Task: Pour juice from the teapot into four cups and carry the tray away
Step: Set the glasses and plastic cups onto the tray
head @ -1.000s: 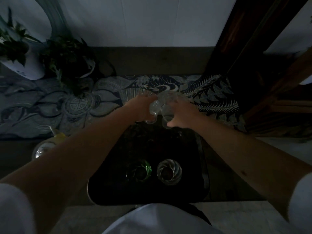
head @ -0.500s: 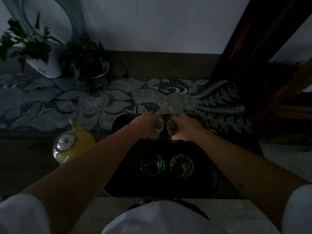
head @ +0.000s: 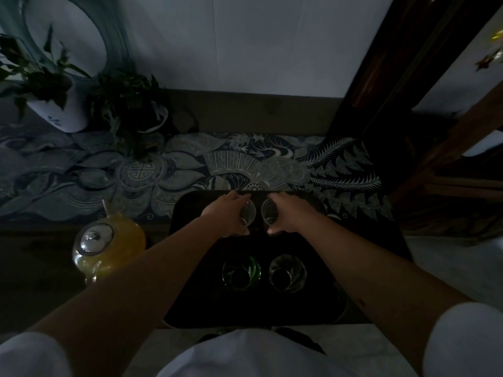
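Observation:
A black tray (head: 362,240) lies in front of me in dim light. At its far end my left hand (head: 230,213) is wrapped around a clear glass cup (head: 249,213), and my right hand (head: 285,213) grips a second clear cup (head: 268,213) beside it. Both cups are upright, low over the tray or resting on it; I cannot tell which. Nearer to me on the tray stand a green glass cup (head: 241,272) and a clear ribbed cup (head: 287,273). A glass teapot (head: 109,247) of yellow juice with a metal lid sits left of the tray.
A patterned blue runner (head: 163,172) covers the table behind the tray. Two potted plants (head: 54,85) (head: 128,104) stand at the back left by the wall. A dark wooden frame (head: 381,77) rises at the right.
Both hands came toward me from above the runner, bringing the two clear cups down to the far end of the tray. The view shifted, and the teapot came fully into sight.

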Motion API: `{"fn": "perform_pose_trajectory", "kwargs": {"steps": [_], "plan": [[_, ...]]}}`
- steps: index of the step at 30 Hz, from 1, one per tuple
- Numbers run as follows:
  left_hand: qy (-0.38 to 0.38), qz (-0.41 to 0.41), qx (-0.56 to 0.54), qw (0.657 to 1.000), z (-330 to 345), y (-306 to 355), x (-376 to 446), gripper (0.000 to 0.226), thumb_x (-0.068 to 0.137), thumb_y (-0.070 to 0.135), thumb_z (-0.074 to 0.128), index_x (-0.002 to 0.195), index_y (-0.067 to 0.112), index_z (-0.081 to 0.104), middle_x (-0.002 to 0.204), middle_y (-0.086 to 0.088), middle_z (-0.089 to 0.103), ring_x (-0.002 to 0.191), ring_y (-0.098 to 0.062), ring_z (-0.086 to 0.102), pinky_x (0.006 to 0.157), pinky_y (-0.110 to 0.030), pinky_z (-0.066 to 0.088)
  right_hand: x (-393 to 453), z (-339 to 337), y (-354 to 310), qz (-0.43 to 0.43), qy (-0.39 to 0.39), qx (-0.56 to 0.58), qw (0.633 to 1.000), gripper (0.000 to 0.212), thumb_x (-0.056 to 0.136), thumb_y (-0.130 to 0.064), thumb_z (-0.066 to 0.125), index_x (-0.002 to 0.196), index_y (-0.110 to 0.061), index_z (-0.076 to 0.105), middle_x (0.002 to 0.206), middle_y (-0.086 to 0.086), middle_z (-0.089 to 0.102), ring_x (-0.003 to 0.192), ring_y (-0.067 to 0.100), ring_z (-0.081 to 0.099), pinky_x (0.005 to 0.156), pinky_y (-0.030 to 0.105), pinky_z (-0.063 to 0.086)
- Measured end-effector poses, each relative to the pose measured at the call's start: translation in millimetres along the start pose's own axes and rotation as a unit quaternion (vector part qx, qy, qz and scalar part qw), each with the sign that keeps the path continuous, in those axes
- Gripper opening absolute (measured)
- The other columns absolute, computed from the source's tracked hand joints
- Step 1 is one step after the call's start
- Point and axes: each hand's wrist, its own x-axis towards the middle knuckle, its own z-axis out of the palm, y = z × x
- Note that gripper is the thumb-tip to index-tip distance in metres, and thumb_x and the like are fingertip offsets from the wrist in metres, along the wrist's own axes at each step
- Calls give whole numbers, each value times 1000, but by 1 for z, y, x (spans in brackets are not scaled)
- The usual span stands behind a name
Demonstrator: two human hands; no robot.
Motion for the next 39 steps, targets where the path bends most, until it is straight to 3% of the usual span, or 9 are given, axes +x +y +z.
{"fn": "perform_pose_trajectory", "kwargs": {"steps": [6, 12, 16, 20, 30, 39], "plan": [[-6, -9, -9, 1000, 5, -3, -3, 117, 70, 53, 78, 154, 25, 2, 163, -6, -3, 149, -32, 2, 117, -50, 22, 0, 3, -2, 21, 2, -13, 1000, 107, 64, -45, 84, 149, -23, 22, 154, 6, 31, 140, 38, 26, 105, 54, 38], [12, -9, 44, 999, 13, 4, -9, 121, 69, 62, 74, 154, 24, -5, 161, -9, -19, 146, -36, -18, 117, -57, 5, -3, 8, -6, 43, -5, -1, 999, 116, 64, -44, 84, 152, -19, 11, 162, 7, 13, 144, 36, 23, 110, 51, 34], [24, -15, 26, 999, 13, 7, -15, 122, 68, 65, 72, 153, 25, -7, 160, -8, -22, 147, -34, -19, 117, -56, 4, -8, 10, -4, 49, -26, -3, 998, 123, 67, -49, 81, 152, -30, -4, 163, 4, -11, 146, 43, 4, 112, 59, 26], [52, -24, -2, 998, 9, 4, -26, 115, 71, 71, 63, 153, 28, -5, 162, -7, -18, 147, -32, -17, 117, -55, 3, -21, 13, 1, 61, -18, 8, 998, 122, 68, -54, 77, 150, -36, -12, 160, -1, -24, 147, 40, -9, 110, 66, 22], [133, -44, 17, 990, -4, -23, -80, 102, 72, 87, 36, 152, 35, 1, 163, -8, -8, 148, -35, -13, 118, -55, 4, -52, 9, -12, 62, 81, 11, 995, 119, 61, -85, 54, 151, -34, -4, 163, 4, -16, 148, 35, -11, 115, 61, 14], [147, -50, 18, 988, 3, -38, -125, 93, 78, 80, 38, 152, 36, 2, 163, -6, -5, 149, -32, -12, 118, -54, 5, -78, 34, -49, 30, 100, -13, 994, 111, 65, -92, 31, 151, -33, -7, 161, 1, -23, 146, 27, -22, 116, 58, 2]]}}
